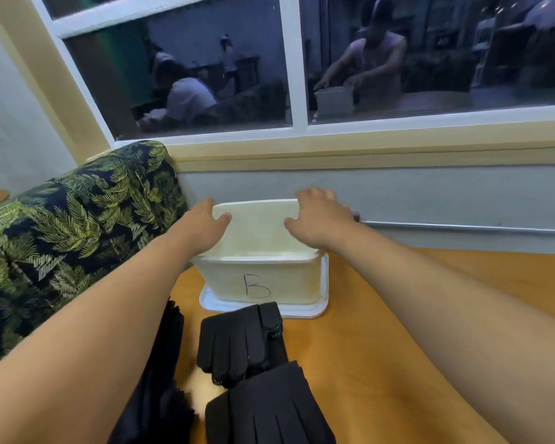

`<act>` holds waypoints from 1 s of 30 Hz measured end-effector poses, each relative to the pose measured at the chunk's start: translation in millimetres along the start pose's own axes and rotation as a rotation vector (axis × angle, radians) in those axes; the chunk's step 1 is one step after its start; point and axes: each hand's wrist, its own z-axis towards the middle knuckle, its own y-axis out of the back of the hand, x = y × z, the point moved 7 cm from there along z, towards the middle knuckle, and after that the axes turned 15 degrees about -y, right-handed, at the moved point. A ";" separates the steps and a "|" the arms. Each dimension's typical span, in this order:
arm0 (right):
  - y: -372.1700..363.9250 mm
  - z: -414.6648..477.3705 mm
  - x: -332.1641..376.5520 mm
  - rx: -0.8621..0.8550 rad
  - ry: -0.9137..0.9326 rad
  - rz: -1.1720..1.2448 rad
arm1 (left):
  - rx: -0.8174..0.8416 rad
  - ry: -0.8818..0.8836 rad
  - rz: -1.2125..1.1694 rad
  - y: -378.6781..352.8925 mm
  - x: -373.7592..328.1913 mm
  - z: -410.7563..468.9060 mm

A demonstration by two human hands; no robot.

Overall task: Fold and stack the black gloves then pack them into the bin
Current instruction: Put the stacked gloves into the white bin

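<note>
A cream plastic bin (260, 280) marked "B" stands at the far side of the wooden table, on a white tray-like lid (305, 310). My left hand (202, 227) grips the bin's far left corner and my right hand (318, 216) grips its far right corner, with fingers over the rim and thumbs inside. I see nothing in the bin. In front of it lies a black glove (237, 342), fingers toward me. Closer to me lies another black glove (269, 408). More black gloves (165, 363) are piled at the left, partly under my left forearm.
A fern-patterned sofa arm (77, 219) borders the table (398, 331) on the left. A wall with a metal rail (462, 227) and a window stands right behind the bin. Something white and fluffy (202, 390) shows between the gloves.
</note>
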 end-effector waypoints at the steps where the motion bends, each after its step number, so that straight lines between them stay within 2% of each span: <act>1: -9.3 3.2 2.8 0.041 -0.018 -0.042 | 0.018 -0.009 -0.010 -5.4 4.5 4.0; 4: -31.1 6.2 2.8 0.151 -0.063 -0.116 | 0.035 -0.038 -0.022 -17.7 16.7 11.7; 8: -30.5 5.0 -2.5 0.165 -0.041 -0.206 | 0.077 -0.034 0.052 -27.2 12.3 13.1; 12: -17.7 -1.2 -29.6 0.170 -0.029 -0.179 | 0.120 -0.025 0.090 -37.7 -19.5 1.9; 24: 66.7 -87.0 -230.6 0.140 -0.191 -0.258 | 0.214 -0.150 0.115 -110.4 -238.5 -54.6; 30: 86.7 -164.2 -283.4 0.146 -0.215 -0.317 | 0.233 -0.216 0.190 -128.9 -300.0 -111.2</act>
